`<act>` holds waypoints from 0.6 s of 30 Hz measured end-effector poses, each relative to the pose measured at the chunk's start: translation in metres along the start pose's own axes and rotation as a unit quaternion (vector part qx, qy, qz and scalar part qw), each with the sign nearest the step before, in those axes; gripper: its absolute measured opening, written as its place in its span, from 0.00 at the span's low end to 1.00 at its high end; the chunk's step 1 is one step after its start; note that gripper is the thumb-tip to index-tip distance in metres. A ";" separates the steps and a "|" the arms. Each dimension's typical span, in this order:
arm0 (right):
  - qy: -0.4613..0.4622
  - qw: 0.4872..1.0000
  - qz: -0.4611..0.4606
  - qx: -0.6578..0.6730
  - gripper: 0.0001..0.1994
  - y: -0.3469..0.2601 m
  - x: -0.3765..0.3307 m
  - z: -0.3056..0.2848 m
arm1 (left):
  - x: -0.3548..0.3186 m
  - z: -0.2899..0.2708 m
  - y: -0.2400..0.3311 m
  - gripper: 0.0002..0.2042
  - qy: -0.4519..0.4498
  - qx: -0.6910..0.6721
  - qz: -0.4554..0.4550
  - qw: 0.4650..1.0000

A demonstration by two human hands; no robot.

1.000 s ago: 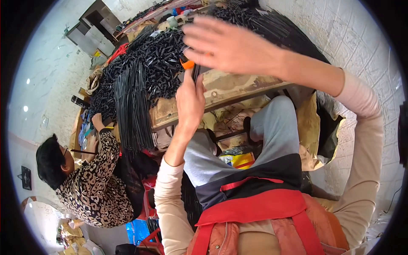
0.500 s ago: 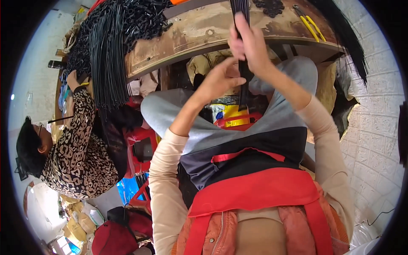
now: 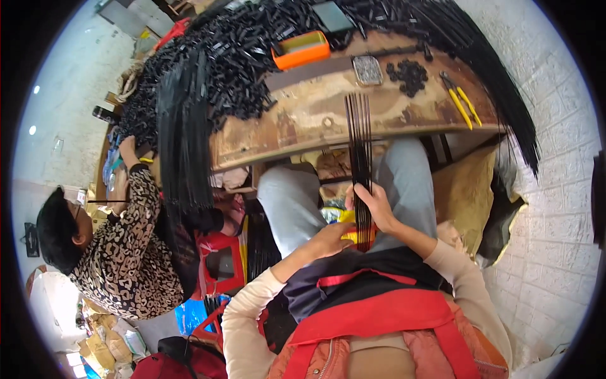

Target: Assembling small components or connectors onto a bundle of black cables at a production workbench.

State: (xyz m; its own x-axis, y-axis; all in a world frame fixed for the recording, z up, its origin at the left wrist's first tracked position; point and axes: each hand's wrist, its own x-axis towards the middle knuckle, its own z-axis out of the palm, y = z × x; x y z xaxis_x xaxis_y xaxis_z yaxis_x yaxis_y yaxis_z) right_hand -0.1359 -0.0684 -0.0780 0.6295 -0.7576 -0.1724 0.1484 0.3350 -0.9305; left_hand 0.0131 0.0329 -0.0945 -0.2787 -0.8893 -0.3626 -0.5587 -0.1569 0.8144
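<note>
A seated worker holds a bundle of thin black rods (image 3: 360,158) upright over the lap, at the centre of the frame. The right hand (image 3: 377,207) has its grip closed around the lower part of the bundle, fingers wrapped on the rods; the left hand (image 3: 332,239) closes on the bundle's foot from 8 o'clock, beside a small yellow object (image 3: 348,227) whose kind cannot be made out. The rods' upper ends fan slightly apart and rise in front of the edge of the worn wooden desk (image 3: 303,123).

On the desk, toward 12 o'clock, sit an orange tray (image 3: 302,49), a flat metal tin (image 3: 367,69), a cluster of small black caps (image 3: 409,74) and, at 1 o'clock, yellow-handled pliers (image 3: 461,101). A great heap of short black tubes (image 3: 214,69) covers the desk's far side at 11 o'clock, and long black strands (image 3: 184,145) hang over its edge. At 9 o'clock a co-worker in a spotted top (image 3: 120,252) works at the desk's left end, clear of the wearer's hands.

The risk appears to lie in the loose tops: with only the lower part held, single rods could slide out of the bundle or splay and catch the desk's edge, and a slackened grip might let the set drop between the knees.
</note>
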 end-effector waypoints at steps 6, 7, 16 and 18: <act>0.069 0.995 -0.060 0.048 0.12 -0.052 0.046 0.005 | 0.008 -0.137 0.055 0.10 0.181 -0.032 0.026 0.983; 0.053 0.996 -0.066 0.035 0.11 -0.049 0.052 0.003 | 0.020 -0.161 0.062 0.09 0.270 0.045 0.030 0.961; 0.063 0.997 -0.025 0.043 0.07 -0.029 0.067 0.009 | 0.178 -0.352 0.044 0.15 0.574 0.323 0.017 0.752; 0.074 0.996 -0.023 0.040 0.06 -0.030 0.067 0.006 | 0.199 -0.357 0.050 0.16 0.538 0.312 -0.028 0.783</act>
State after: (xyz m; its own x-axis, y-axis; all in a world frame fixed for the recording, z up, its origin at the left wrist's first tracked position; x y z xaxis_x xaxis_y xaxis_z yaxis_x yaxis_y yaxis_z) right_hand -0.0935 -0.1261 -0.0602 0.5019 -0.8457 -0.1813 0.2382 0.3367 -0.9110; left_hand 0.2091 -0.3050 0.0360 0.3913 -0.7879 0.4755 -0.9127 -0.2660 0.3103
